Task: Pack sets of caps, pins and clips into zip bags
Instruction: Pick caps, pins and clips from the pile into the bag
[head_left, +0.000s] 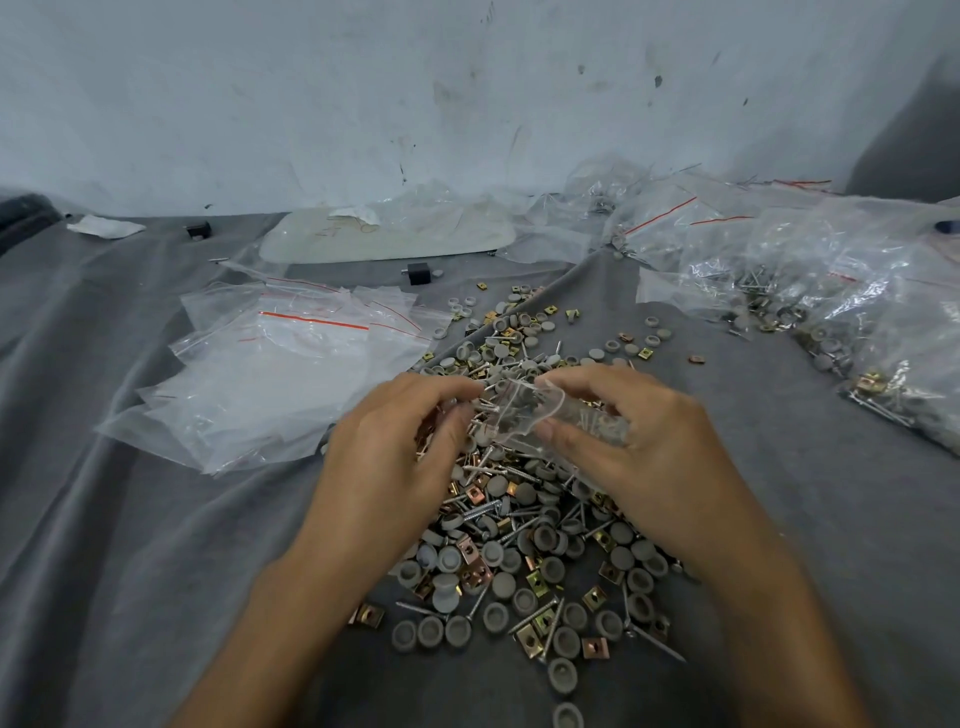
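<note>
A small zip bag (524, 410) is held just above a heap of caps, pins and clips (519, 545).
Its mouth is pinched between the thumb and forefinger of the right hand (644, 441). The fingers of the left hand (389, 447) are curled at the bag's other edge, but what they pinch cannot be told. The heap is spread on a grey cloth (130, 545), with empty zip bags (270, 379) stacked to its left.
</note>
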